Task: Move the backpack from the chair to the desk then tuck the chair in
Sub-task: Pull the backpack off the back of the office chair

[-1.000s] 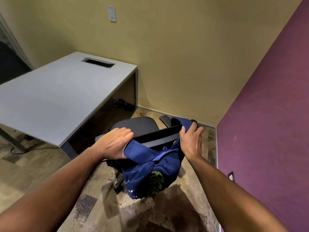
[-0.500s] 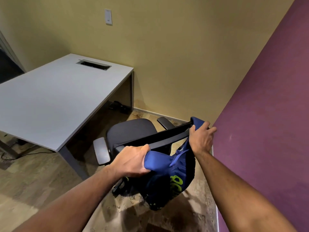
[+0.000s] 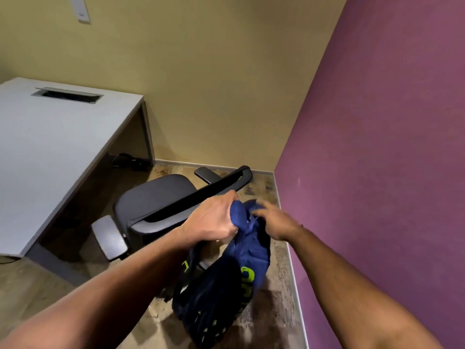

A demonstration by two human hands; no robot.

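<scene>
Backpack held up off the chair, hanging behind the chair back, above the floor.

Left hand clenched in a fist around the bunched blue top of the backpack, cloth sticking out just past the knuckles. Right hand blurred, fingers loosely spread against the same top, right beside the left; cannot tell whether gripping. Body of the backpack dangling below both hands. Desk to the left, well apart from the backpack.
</scene>
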